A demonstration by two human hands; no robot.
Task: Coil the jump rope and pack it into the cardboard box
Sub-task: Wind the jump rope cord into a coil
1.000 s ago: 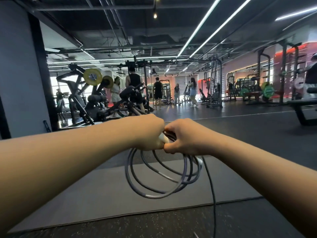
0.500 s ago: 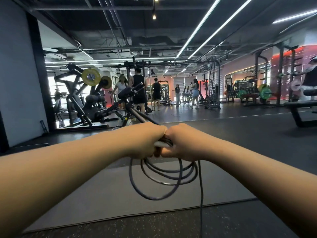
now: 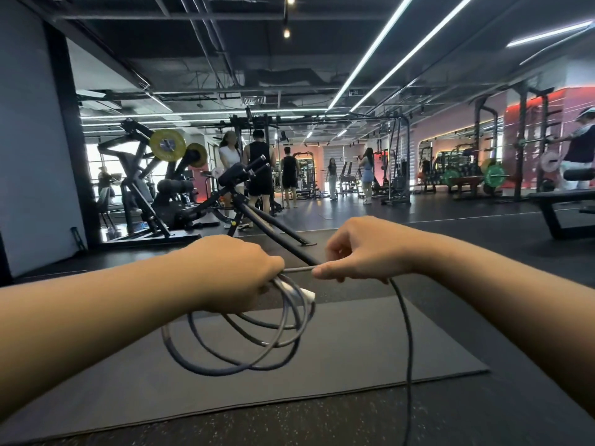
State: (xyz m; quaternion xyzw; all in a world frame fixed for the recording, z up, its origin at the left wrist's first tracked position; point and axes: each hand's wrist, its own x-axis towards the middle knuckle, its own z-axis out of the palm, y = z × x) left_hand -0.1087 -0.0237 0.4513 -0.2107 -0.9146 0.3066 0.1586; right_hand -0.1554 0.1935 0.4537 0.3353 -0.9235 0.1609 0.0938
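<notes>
Jump rope [image 3: 238,346]: several loops hang at 6 o'clock below the left hand [image 3: 238,272], which grips them with a white handle. Right hand [image 3: 357,255], at 3 o'clock, pinches a taut strand; free length drops to the grey mat [image 3: 354,365].

A single wide-angle camera worn on the person's head looks forward and slightly down, close over both outstretched forearms, past the floor mat [image 3: 354,358] toward the gym hall beyond, its edges bowed.
</notes>
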